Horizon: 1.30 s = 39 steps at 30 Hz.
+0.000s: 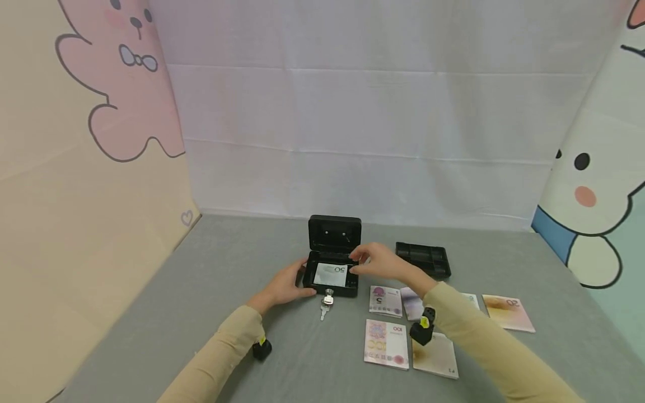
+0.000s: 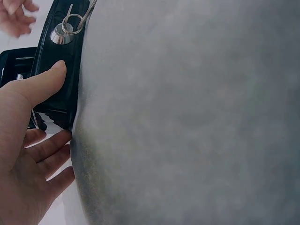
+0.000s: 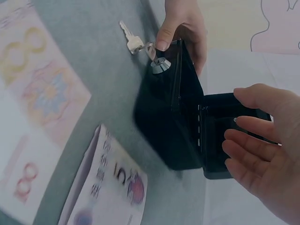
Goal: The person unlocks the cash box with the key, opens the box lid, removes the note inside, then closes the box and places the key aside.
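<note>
A small black cash box point(image 1: 330, 290) stands on the grey table with its lid point(image 1: 335, 234) raised. Inside lies a banknote point(image 1: 330, 275) marked 50. My left hand point(image 1: 286, 284) holds the box at its left front corner, thumb on the front wall and fingers along the side; the left wrist view shows that thumb point(image 2: 49, 82) near the lock. A key point(image 3: 133, 41) hangs on a ring from the lock point(image 3: 161, 65). Over the right part of the box hovers my right hand point(image 1: 379, 261), fingers loosely bent, nothing visible in them.
A black compartment tray point(image 1: 424, 258) lies right of the box. Several banknotes are laid out nearer the front right, among them a 100 note point(image 1: 386, 344), a folded 5 note point(image 1: 385, 301) and a 20 note point(image 1: 509, 313). A white cloth point(image 1: 363, 140) hangs behind the table.
</note>
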Available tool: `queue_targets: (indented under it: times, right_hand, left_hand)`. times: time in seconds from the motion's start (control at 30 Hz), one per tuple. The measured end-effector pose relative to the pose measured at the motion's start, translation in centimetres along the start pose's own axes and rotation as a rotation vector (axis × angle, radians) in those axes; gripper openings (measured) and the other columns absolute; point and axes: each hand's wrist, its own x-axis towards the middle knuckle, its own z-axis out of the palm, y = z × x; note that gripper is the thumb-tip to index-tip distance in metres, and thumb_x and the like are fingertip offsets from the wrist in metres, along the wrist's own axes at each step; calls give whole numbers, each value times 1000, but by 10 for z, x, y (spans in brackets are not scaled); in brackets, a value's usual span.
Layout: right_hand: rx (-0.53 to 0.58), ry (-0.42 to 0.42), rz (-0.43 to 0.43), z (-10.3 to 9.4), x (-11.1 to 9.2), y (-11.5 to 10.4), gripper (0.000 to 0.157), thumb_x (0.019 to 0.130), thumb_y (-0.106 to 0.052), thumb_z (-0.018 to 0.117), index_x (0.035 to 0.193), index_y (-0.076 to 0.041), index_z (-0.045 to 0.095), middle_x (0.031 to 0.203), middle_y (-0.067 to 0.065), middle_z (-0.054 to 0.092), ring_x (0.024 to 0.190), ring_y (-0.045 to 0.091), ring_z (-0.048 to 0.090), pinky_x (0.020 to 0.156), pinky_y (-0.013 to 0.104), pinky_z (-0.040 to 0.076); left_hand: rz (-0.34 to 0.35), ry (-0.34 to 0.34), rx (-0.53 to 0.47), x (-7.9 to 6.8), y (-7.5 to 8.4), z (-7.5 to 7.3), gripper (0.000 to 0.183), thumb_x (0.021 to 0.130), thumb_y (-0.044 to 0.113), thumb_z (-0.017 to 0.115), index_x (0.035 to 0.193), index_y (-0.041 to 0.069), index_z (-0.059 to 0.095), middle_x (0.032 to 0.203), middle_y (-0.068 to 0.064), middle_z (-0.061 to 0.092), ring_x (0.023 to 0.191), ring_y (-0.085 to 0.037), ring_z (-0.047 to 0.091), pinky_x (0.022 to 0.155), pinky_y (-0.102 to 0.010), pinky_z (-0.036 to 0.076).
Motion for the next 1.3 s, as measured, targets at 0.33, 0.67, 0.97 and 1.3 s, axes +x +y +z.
queue_targets:
  times: [0.33, 0.67, 0.97, 1.3]
  right_hand:
    - [37, 27, 35, 28, 33, -3, 37, 81, -22, 68, 108, 3, 61, 101, 13, 63, 88, 22, 60, 76, 30, 49]
    - [45, 42, 88, 50, 44, 0, 39, 78, -19, 71, 109, 2, 61, 105, 12, 62, 96, 24, 58, 83, 37, 47]
    - [-72, 66, 78, 60, 47, 2, 45, 71, -17, 75, 107, 6, 61, 103, 14, 64, 93, 24, 60, 82, 37, 48]
    - [-217, 34, 101, 66, 51, 3, 48, 69, -17, 78, 107, 5, 61, 101, 14, 64, 91, 26, 59, 79, 37, 47]
  left_hand:
    - [-24, -19, 25, 1, -3, 0, 79, 73, 29, 75, 136, 1, 36, 112, -12, 57, 105, -25, 53, 90, -41, 41]
    - [1, -27, 20, 1, 0, -1, 79, 73, 29, 75, 135, -1, 36, 110, -13, 58, 102, -26, 54, 88, -43, 41]
    - [-18, -21, 5, -1, 2, -1, 79, 73, 28, 76, 135, -1, 36, 111, -13, 58, 104, -26, 53, 89, -43, 41]
    - [-9, -5, 3, -2, 0, -1, 78, 72, 26, 77, 134, 0, 38, 110, -13, 58, 103, -26, 54, 89, -43, 41]
